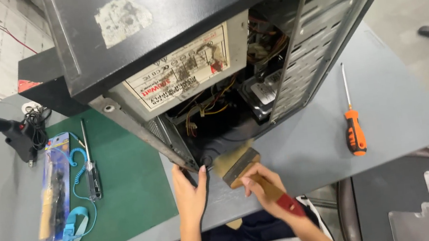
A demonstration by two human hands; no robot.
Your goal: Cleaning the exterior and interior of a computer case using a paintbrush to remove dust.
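Note:
An open black computer case (171,33) stands on the grey table (398,109), its side off, showing a grey power supply (187,72), cables and a metal drive cage (314,43). My left hand (189,191) presses flat against the case's lower front corner, fingers spread. My right hand (263,185) grips the wooden handle of a flat paintbrush (242,167), whose bristles touch the case's bottom edge near the opening.
An orange-handled screwdriver (354,122) lies on the table at the right. On the green mat (126,197) at the left lie a second screwdriver (91,168), a blue anti-static wrist strap (76,219) and a packaged tool (54,189). A black tool with cord (17,134) sits far left.

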